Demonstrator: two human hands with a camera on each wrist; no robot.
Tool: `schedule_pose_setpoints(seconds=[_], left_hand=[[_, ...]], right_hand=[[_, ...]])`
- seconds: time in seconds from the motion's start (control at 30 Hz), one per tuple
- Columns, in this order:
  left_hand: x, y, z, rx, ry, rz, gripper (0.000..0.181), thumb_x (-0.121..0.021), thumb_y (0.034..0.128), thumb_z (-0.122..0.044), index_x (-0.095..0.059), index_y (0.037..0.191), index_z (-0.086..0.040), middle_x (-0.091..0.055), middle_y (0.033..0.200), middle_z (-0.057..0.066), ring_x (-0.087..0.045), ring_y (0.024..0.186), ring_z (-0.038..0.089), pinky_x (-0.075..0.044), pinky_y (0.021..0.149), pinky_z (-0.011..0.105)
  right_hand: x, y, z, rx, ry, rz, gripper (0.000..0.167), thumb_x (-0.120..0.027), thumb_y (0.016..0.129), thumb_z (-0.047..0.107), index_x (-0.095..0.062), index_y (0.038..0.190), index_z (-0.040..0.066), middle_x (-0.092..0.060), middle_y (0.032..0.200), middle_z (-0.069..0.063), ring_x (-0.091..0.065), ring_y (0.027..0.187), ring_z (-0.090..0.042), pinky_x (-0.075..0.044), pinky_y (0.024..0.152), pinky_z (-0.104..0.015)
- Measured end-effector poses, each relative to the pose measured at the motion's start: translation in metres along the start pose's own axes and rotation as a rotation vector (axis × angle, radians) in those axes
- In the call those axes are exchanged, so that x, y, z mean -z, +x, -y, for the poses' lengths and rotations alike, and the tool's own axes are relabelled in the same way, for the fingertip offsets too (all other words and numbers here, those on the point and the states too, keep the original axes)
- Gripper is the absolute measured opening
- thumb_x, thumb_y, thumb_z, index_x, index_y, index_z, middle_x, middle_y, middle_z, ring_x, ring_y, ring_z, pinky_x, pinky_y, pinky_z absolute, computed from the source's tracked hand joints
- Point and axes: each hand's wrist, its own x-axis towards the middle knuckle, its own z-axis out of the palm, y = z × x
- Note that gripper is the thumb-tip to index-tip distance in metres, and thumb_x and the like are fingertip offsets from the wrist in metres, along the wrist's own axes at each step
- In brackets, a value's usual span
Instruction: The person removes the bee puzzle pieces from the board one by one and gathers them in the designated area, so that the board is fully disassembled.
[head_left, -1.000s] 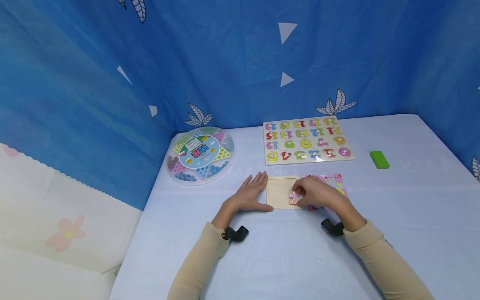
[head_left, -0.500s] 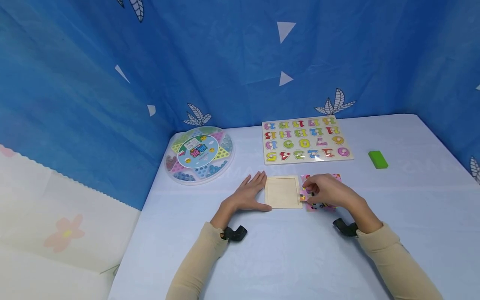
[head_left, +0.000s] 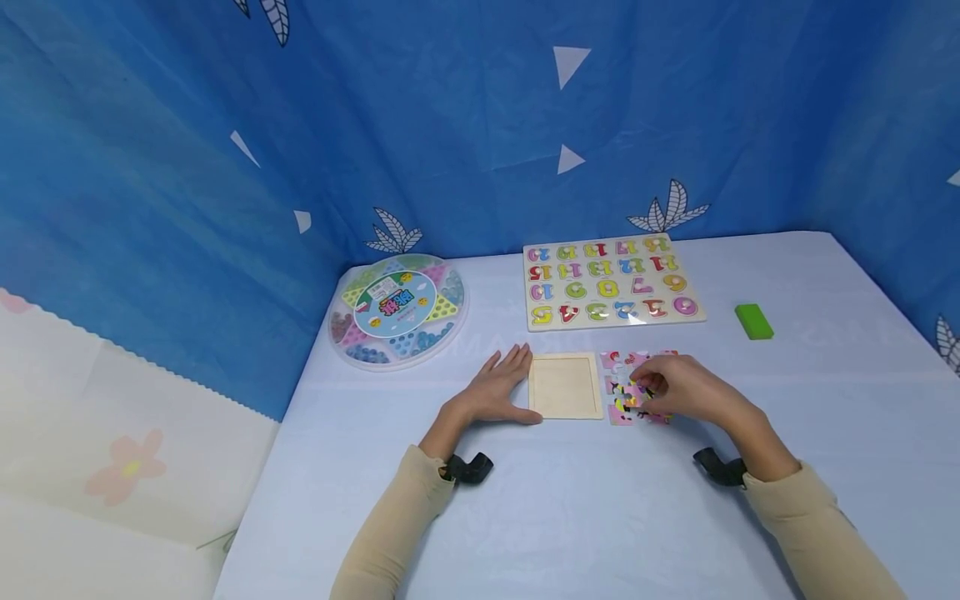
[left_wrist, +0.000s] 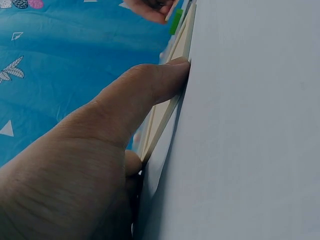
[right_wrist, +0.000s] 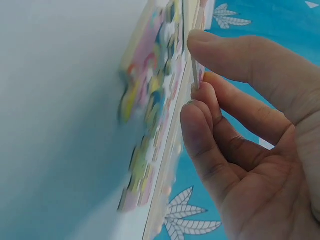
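A shallow wooden puzzle tray [head_left: 564,387] lies bare on the table, its light wood base showing. My left hand [head_left: 495,392] rests at the tray's left side with fingers spread, the thumb [left_wrist: 172,77] along its near edge. Just right of the tray lie several pink and yellow jigsaw pieces [head_left: 618,414], partly covered by my right hand [head_left: 693,390]. In the right wrist view, my right thumb and fingertips pinch one thin jigsaw piece [right_wrist: 196,75], seen edge-on and held above the other pieces [right_wrist: 145,60].
Behind the tray lies a wooden number board [head_left: 615,279]. A round marble game box [head_left: 397,312] stands at the back left, and a green block [head_left: 753,321] at the right. A blue patterned curtain [head_left: 480,125] rises behind the table.
My right hand has moved right, carrying the jigsaw piece from over the tray to above the loose pieces. The left hand keeps its place at the tray.
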Motion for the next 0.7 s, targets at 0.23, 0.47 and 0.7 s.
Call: schedule_pose_setpoints(seconds=[0.23,0.47,0.7], left_hand=[[0.001,-0.001,-0.001,-0.002,0.003,0.003,0.113,-0.069,0.0782,-0.063,-0.007,0.157,-0.01,-0.001,0.166,0.0,0.005,0.153,0.013,0.004,0.126,0.038],[0.0,-0.001,0.0,0.001,-0.003,0.003,0.113,-0.068,0.0781,-0.063,-0.006,0.157,-0.01,0.0,0.166,0.0,0.006,0.153,0.013,0.005,0.126,0.038],[-0.002,0.001,0.002,0.001,0.004,0.001,0.114,-0.068,0.0777,-0.064,-0.006,0.157,-0.011,0.0,0.166,-0.001,0.006,0.153,0.012,0.004,0.126,0.038]], right_hand=[[0.001,-0.01,-0.012,-0.018,0.028,-0.004,0.043,-0.084,0.072,0.012,-0.07,0.11,-0.001,-0.065,0.089,-0.002,-0.055,0.08,-0.016,-0.052,0.067,-0.024],[0.004,-0.022,-0.029,-0.019,0.021,-0.013,0.043,-0.085,0.071,0.011,-0.069,0.108,-0.003,-0.065,0.088,-0.002,-0.054,0.08,-0.015,-0.05,0.064,-0.021],[0.007,-0.029,-0.042,-0.077,0.028,-0.009,0.045,-0.085,0.071,0.013,-0.068,0.11,-0.003,-0.064,0.089,-0.003,-0.055,0.081,-0.016,-0.051,0.064,-0.021]])
